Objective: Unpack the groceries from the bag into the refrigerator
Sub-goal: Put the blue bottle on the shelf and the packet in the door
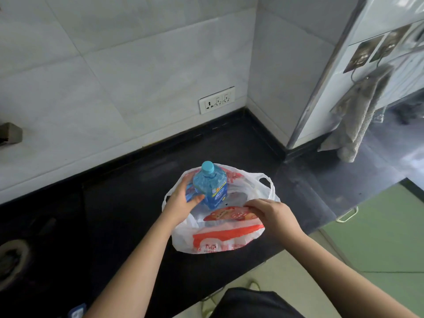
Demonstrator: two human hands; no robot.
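Note:
A white plastic bag (229, 239) with red print lies open on the black counter (114, 214). A blue water bottle (212, 187) with a light blue cap stands upright inside it. My left hand (181, 198) curls around the bottle's left side, fingers apart, thumb near its base; I cannot tell if it grips. My right hand (273, 214) pinches a red snack packet (231, 214) at the bag's near opening. The white refrigerator (358, 65) stands at the right.
A wall socket (216, 101) sits low on the tiled back wall. A grey towel (358, 115) hangs from a hook on the refrigerator's side. A round sink drain (11, 260) shows at the far left. Green floor lies to the right of the counter's edge.

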